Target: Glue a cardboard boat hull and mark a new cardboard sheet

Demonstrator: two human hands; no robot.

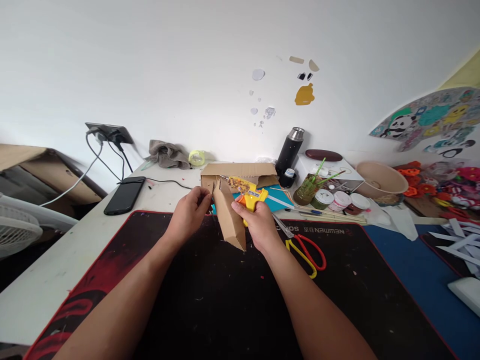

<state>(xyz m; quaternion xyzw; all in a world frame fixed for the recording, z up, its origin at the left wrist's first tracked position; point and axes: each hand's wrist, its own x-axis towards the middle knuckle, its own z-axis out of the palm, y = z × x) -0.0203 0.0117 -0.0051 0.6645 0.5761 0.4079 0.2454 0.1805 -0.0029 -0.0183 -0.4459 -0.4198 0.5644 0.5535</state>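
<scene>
Bare forearms (148, 280) were nearest, over the black mat (217, 310); folded cardboard (227, 212) was between the hands, above the mat's far edge, tilted.
Left hand (189, 212): fingers curled closed at the cardboard's far end, couldn't tell if gripping it. Right hand (260, 222) gripped yellow glue gun (258, 196), just beside the cardboard. Red-and-yellow-handled scissors (309, 252) lay right of that hand, partly on the mat. Cardboard box (240, 169) sat toward the surface's (48, 280) back edge, thermos (290, 150) just right of it; phone (125, 196) lay near the surface's left edge.
</scene>
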